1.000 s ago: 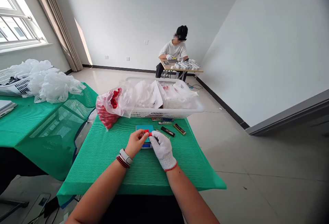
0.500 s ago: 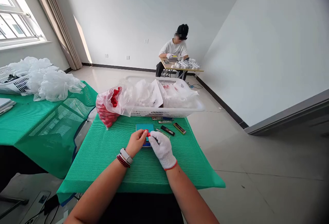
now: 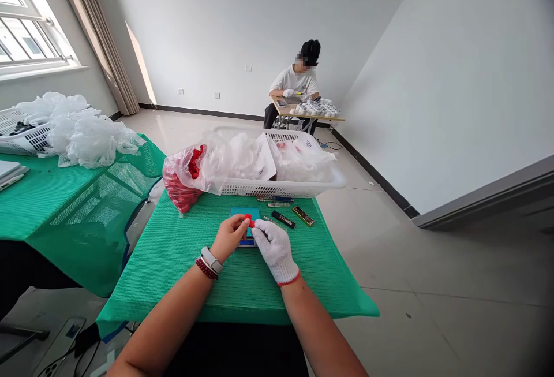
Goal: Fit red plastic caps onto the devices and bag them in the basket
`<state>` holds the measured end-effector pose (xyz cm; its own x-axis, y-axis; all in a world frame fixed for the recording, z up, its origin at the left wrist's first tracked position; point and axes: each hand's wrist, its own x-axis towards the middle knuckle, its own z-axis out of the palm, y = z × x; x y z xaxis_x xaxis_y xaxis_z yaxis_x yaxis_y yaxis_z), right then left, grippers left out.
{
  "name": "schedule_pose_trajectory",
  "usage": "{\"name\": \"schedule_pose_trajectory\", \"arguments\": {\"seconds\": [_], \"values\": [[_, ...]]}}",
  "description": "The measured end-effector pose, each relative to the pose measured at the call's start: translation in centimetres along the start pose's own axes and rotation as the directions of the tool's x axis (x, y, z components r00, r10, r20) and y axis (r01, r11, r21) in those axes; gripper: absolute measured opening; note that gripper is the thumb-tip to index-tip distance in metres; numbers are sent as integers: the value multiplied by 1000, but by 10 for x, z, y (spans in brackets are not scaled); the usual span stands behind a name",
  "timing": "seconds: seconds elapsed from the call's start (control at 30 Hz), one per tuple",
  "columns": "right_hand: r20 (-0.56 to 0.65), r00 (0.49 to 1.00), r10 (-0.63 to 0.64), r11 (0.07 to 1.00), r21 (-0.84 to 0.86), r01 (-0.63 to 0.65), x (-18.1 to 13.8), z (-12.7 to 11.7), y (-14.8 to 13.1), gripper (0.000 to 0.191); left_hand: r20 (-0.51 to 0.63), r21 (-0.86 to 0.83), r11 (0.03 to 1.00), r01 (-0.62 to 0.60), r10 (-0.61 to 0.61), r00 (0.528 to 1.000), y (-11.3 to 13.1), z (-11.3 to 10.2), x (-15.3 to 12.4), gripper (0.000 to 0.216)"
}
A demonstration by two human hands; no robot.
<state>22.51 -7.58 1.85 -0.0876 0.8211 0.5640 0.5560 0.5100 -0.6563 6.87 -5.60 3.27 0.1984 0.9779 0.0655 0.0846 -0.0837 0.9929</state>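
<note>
Fingertips of both hands are closed on a small red piece (image 3: 247, 220), which is held just above a teal block (image 3: 244, 213) on the green mesh-covered desk (image 3: 182, 261). The bare left hand (image 3: 229, 237) is pinched on its left end, and the gloved right hand (image 3: 272, 244) is pinched on its right end. The piece is judged to be light and probably of stiff plastic, so a fingertip hold at the two ends should suffice; its exact shape is too small to be made out. Beyond the hands, dark narrow sticks (image 3: 283, 219) are laid on the desk, near a white basket (image 3: 277, 187) and a bag of red parts (image 3: 182, 178).
</note>
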Motion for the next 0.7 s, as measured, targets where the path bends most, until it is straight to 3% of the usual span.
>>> {"name": "schedule_pose_trajectory", "arguments": {"seconds": [0.47,0.7], "values": [[-149,989,-12,1000,-26,9,-2,2,-4,14,-27,121,992,-43,46,999,1,4,-5,39],[-86,994,-66,997,25,68,-1,6,4,26,-44,159,984,-86,94,995,1,4,-4,35]]}}
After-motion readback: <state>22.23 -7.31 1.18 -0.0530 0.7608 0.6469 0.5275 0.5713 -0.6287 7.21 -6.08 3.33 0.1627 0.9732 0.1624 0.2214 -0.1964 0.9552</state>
